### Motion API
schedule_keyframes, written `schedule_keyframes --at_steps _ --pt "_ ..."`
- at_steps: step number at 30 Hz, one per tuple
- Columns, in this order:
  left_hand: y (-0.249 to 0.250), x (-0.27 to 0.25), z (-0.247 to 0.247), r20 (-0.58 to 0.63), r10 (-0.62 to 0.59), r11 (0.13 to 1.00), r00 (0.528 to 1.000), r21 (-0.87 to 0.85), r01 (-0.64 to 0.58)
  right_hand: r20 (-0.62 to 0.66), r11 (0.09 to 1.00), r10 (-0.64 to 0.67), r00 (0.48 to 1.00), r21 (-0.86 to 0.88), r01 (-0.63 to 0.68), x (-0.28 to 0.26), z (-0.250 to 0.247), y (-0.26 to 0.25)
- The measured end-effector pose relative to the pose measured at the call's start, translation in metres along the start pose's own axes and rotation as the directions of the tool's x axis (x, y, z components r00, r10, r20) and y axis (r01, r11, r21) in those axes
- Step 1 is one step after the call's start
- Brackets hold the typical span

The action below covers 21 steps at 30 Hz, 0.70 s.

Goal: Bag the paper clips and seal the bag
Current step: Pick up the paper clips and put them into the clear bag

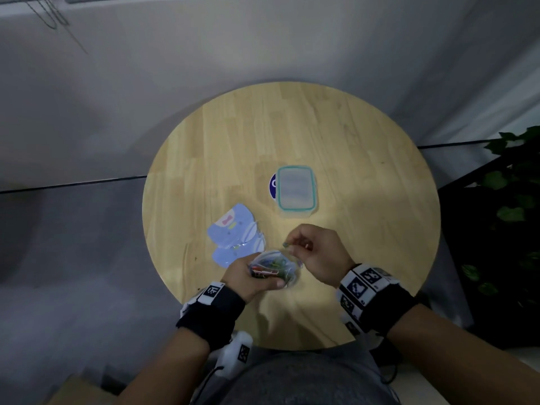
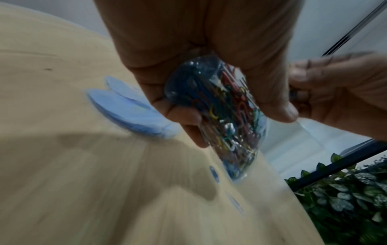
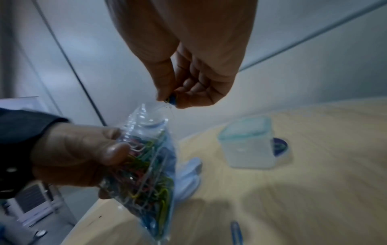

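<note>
Small clear plastic zip bag (image 3: 146, 167), packed with a tangle of coloured wire paper clips (image 2: 228, 116), is held up off the round pale wooden table (image 1: 321, 135), near its front edge and close to the body. Left hand (image 1: 248, 277) grips the bag's middle, thumb on one face and fingers wrapped behind, so the load is supported and the mouth points up and toward the other hand. Right hand (image 3: 188, 79) hovers just above the mouth, thumb and forefinger pinching what looks like a small blue-green paper clip (image 3: 170, 100), the other fingers curled in; likely about to drop it in, though the pinch may also catch the bag's lip, blur makes that unclear. Mouth of the bag appears unsealed. One blue clip (image 3: 236, 232) lies loose on the table below, so bagging seems nearly but not fully done, sealing to follow. Just left of the hands sits a fanned stack of pale blue shaped cards or bags (image 1: 233, 236), flat on the wood. Farther back, a translucent rectangular plastic container with a teal-rimmed lid (image 1: 295, 190) stands partly over a dark blue round sticker (image 1: 273, 185). Leafy green plant (image 1: 508, 185) at the right, off the table.
</note>
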<state>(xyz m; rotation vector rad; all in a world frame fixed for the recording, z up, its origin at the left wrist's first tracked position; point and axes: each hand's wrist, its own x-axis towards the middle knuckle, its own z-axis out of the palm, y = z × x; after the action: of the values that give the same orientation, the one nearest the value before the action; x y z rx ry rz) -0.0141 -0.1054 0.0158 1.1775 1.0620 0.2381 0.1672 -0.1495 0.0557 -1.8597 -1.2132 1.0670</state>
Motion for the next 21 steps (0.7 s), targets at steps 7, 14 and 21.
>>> schedule_keyframes --at_steps 7,14,21 --pt "0.013 0.009 0.009 0.026 0.057 0.993 0.998 0.100 -0.060 0.221 0.901 -0.131 0.966 -0.380 0.209 0.001 -0.009 -0.028" --pt "0.011 0.009 0.008 -0.038 0.065 0.997 0.997 0.041 -0.064 0.061 0.992 -0.092 0.994 -0.080 0.096 0.000 -0.020 -0.024" --pt "0.001 0.004 -0.004 -0.074 0.011 1.000 0.997 -0.028 -0.013 0.048 0.842 0.377 0.925 -0.435 -0.321 0.003 -0.015 0.064"
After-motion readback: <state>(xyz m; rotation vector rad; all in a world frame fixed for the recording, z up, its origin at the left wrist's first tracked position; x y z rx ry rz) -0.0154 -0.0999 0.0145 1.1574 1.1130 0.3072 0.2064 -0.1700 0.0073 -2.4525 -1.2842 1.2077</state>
